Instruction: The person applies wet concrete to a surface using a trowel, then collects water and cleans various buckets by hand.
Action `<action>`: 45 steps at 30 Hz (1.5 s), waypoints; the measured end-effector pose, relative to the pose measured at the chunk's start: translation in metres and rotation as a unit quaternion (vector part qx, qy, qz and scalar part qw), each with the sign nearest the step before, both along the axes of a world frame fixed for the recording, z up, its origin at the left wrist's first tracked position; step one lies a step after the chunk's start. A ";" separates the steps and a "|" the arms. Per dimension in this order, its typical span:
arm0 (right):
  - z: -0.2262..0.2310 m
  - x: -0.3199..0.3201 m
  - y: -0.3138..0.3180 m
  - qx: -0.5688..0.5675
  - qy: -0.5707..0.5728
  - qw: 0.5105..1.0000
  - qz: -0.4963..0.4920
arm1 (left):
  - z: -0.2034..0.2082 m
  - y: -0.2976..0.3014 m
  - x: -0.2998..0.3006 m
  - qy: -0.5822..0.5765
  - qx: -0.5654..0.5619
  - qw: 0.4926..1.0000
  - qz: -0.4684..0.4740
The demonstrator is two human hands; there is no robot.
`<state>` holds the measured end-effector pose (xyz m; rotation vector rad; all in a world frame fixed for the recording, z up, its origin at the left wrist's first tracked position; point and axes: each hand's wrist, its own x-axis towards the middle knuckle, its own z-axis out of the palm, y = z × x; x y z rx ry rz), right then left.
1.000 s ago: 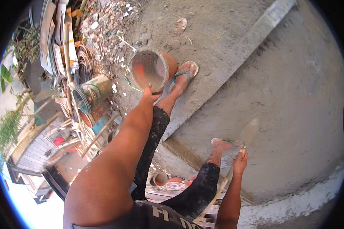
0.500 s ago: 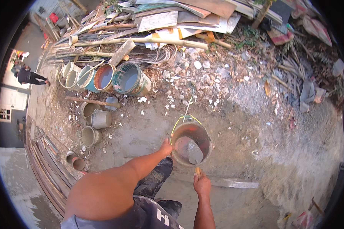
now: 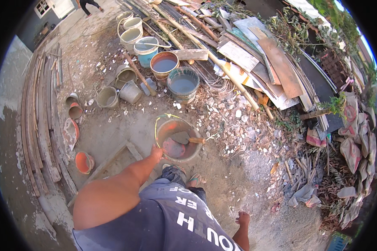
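Observation:
My left hand (image 3: pixel 158 153) grips the near-left rim of a mortar-stained bucket (image 3: pixel 174 124), which has a reddish inside and a yellow-green handle. A trowel (image 3: pixel 196 140) lies in the bucket, its grey blade inside and its wooden handle over the right rim. Lower right, apart from the bucket, my right hand (image 3: pixel 243 218) hangs with loosely bent fingers and nothing visible in it. My feet in sandals (image 3: pixel 195 180) stand just below the bucket.
Several buckets, one blue (image 3: pixel 146 52) and one green-rimmed (image 3: pixel 183 81), line the far side. A long-handled tool (image 3: pixel 139 74) lies beside them. Long planks (image 3: pixel 42 125) run along the left, near a wooden frame (image 3: pixel 107 163). Boards and poles (image 3: pixel 238 56) are piled far right, beyond rubble (image 3: pixel 238 113).
My right hand has let go of the trowel and moved down to the right. The trowel now rests in the bucket. My left hand still holds the rim; the view has turned.

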<state>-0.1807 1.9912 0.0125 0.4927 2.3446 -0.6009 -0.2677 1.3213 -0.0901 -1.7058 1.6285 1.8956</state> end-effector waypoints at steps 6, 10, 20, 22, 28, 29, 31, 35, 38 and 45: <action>-0.084 -0.021 0.028 0.120 -0.092 0.988 0.032 | 0.001 -0.055 0.087 0.037 -0.148 0.978 -0.145; -0.059 -0.109 -0.049 0.133 0.076 0.975 0.161 | 0.018 -0.071 0.192 -0.001 -0.452 0.797 -0.400; -0.028 -0.222 -0.151 0.011 0.175 0.984 0.037 | 0.036 -0.115 0.136 -0.208 -0.244 0.790 -0.522; -0.022 -0.231 -0.173 0.004 0.134 0.989 0.064 | 0.034 -0.135 0.120 -0.198 -0.241 0.797 -0.517; 0.022 -0.239 -0.208 0.002 0.058 0.997 0.043 | 0.025 -0.182 0.047 -0.178 -0.259 0.785 -0.534; 0.022 -0.239 -0.205 0.000 0.048 0.998 0.031 | 0.024 -0.187 0.034 -0.161 -0.274 0.776 -0.545; 0.022 -0.236 -0.187 0.016 0.087 0.995 0.056 | 0.018 -0.191 0.001 -0.117 -0.310 0.753 -0.568; 0.009 -0.237 -0.122 0.112 0.088 0.985 0.098 | 0.000 -0.169 -0.077 0.004 -0.397 0.698 -0.596; 0.021 -0.282 -0.112 0.048 0.135 0.989 0.029 | -0.019 -0.173 -0.121 0.070 -0.534 0.625 -0.564; -0.042 -0.285 0.000 0.044 0.199 0.979 -0.020 | -0.001 -0.057 -0.194 -0.140 -0.332 0.761 -0.540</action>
